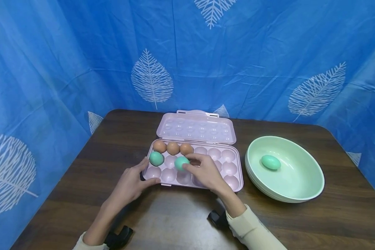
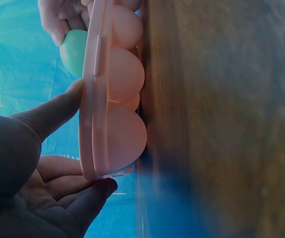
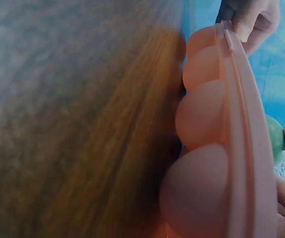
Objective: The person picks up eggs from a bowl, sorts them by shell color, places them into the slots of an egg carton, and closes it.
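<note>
A pink plastic egg box [image 1: 192, 183] lies on the table with its lid [image 1: 197, 128] folded back. Three brown eggs [image 1: 173, 148] fill the left part of its back row. One green egg [image 1: 156, 158] sits in the leftmost cup of the middle row. My right hand [image 1: 206, 170] pinches another green egg [image 1: 181, 163] between thumb and fingers, at the middle row's third cup; whether it touches the cup is unclear. My left hand [image 1: 131, 182] grips the box's front left corner, thumb [image 2: 58, 111] on the front rim and fingers around the left end.
To the right of the box stands a stack of pale green bowls [image 1: 303, 173], the top one holding a green egg [image 1: 271, 162]. Behind the dark wooden table [image 1: 112, 146] hangs a blue curtain [image 1: 206, 69] with white leaf prints.
</note>
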